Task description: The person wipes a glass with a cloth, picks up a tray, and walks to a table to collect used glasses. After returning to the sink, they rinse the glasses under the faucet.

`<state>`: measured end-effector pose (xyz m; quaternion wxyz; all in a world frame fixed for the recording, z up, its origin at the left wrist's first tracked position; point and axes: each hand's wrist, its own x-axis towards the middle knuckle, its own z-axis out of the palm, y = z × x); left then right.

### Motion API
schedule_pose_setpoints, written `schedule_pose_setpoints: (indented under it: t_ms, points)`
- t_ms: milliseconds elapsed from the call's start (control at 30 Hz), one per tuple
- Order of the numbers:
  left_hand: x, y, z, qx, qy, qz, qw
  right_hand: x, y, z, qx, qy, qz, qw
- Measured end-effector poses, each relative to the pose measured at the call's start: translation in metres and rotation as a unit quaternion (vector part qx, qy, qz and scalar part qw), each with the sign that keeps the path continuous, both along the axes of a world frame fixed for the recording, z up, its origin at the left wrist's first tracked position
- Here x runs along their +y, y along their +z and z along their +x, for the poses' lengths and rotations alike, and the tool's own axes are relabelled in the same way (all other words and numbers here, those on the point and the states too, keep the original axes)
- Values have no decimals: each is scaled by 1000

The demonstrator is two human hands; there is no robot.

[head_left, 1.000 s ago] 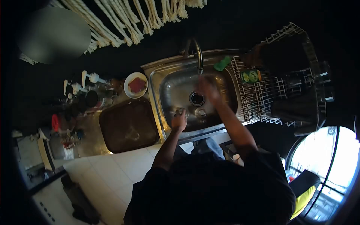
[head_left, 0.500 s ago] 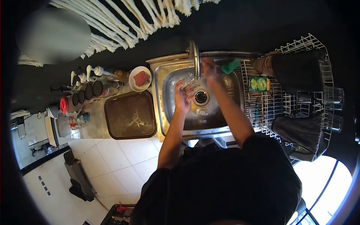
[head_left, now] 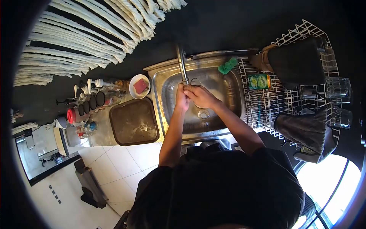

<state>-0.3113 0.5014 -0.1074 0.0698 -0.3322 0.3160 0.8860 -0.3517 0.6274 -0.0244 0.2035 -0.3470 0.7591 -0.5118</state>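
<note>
Directly under the faucet (head_left: 182,66), my left hand (head_left: 182,98) and my right hand (head_left: 201,96) are pressed together with fingers closed. They wrap round a clear drinking glass (head_left: 196,80), mostly hidden by the fingers; only a thin curved edge shows just above my right hand. Both hands are over the steel sink (head_left: 225,114), covering its drain. A small round metal piece (head_left: 204,113) lies on the basin floor below my right hand. At the basin's upper right corner lies a green scrubbing pad (head_left: 228,66).
Left of the sink are a brown tray (head_left: 133,124), a white bowl (head_left: 133,90) with a pink sponge (head_left: 140,86), and several pump bottles (head_left: 97,83). A wire rack (head_left: 272,108) at right holds a yellow-green packet (head_left: 259,81), dark cloths (head_left: 301,128) and glasses (head_left: 338,89).
My right hand has come down from beside the faucet to meet my left hand. The glass, earlier visible in my left hand, is now mostly covered. The view has shifted slightly.
</note>
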Motion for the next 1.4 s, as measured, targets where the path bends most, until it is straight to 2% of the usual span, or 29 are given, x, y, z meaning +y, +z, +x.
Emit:
schedule_pose_setpoints:
  t_ms: [67, 100, 133, 167, 200, 267, 300, 433, 500, 533, 600, 633, 667, 700, 733, 767, 800, 867, 900, 933, 1000, 1067, 1133, 1167, 1200, 1267, 1300, 1333, 1400]
  points:
    - [7, 5, -1, 3, 132, -83, 988, -9, -13, 2, -164, -84, -32, 982]
    - [3, 12, 3, 2, 134, -84, 987, -10, -9, 2, -165, -70, -18, 984]
    - [-5, 21, 9, 22, 44, -22, 999, -11, -14, 0, -165, -68, -18, 984]
    - [-13, 26, 15, 40, -45, 40, 997, -11, -22, 0, -61, -8, -6, 998]
    - [-23, 18, 18, 38, -42, 40, 998, -11, -27, 2, 44, 53, 5, 998]
    - [-39, -8, 21, 156, -167, 147, 962, -9, -21, 7, -14, 39, -40, 998]
    - [-16, 22, 17, 10, -26, -6, 1000, -10, -18, 6, -68, 21, -86, 994]
    - [2, 42, 13, -3, 105, -35, 994, -19, -21, 11, -108, -77, -82, 988]
    - [-10, 36, 15, 1, 40, 80, 996, -15, -17, 10, 53, 12, -88, 995]
    - [-19, 30, 18, 1, 41, 81, 996, -15, -24, 11, 53, 14, -87, 995]
    - [-32, 30, 23, 80, -123, 124, 981, -15, -32, 13, 173, -24, -102, 979]
    - [-21, 33, 19, -16, -61, -42, 997, -15, -31, 12, 175, -24, -103, 979]
    - [-11, 35, 16, -16, -61, -43, 997, -13, -30, 14, -90, -80, -158, 980]
    - [0, 44, 15, 10, -19, -126, 992, -11, -28, 17, -350, -129, -199, 906]
    - [5, 53, 15, 36, 23, -209, 977, -10, -31, 17, -351, -128, -200, 906]
    - [-3, 64, 19, 14, -32, -92, 995, -9, -36, 15, -357, -95, -172, 913]
    - [-23, 37, 22, 14, -33, -94, 995, -8, -41, 14, -362, -63, -144, 919]
    - [-59, -48, 26, 153, -198, 227, 941, -5, -43, 20, -315, -13, -100, 944]
    - [-52, -7, 24, 44, -187, 47, 980, -4, -42, 26, -244, -29, -123, 961]
    - [-40, 28, 22, 47, -188, 48, 980, -4, -41, 27, -170, -44, -147, 973]
    - [-17, 69, 23, 75, -131, -184, 971, -6, -39, 27, -172, -76, -117, 975]
    - [-22, 49, 26, 91, -113, -193, 970, -8, -41, 26, -306, -100, -184, 929]
    - [-29, 40, 20, -40, -54, -26, 997, -9, -49, 23, -249, -47, -168, 953]
    - [-44, -1, 19, -42, -123, -23, 991, -7, -34, 24, -132, -19, -117, 984]
    - [-42, 3, 20, -42, -123, -22, 991, -5, -23, 27, -14, 10, -63, 998]
    - [-35, 26, 19, -10, -137, -124, 983, -4, -30, 27, -99, 8, -76, 992]
    - [-26, 30, 23, 38, -60, -202, 977, -11, -32, 28, -199, -40, -126, 971]
    - [-21, 28, 25, 36, -59, -202, 977, -15, -35, 29, -297, -89, -174, 935]
    - [-19, 27, 30, 72, -37, -105, 991, -7, -30, 22, -289, -50, -180, 939]
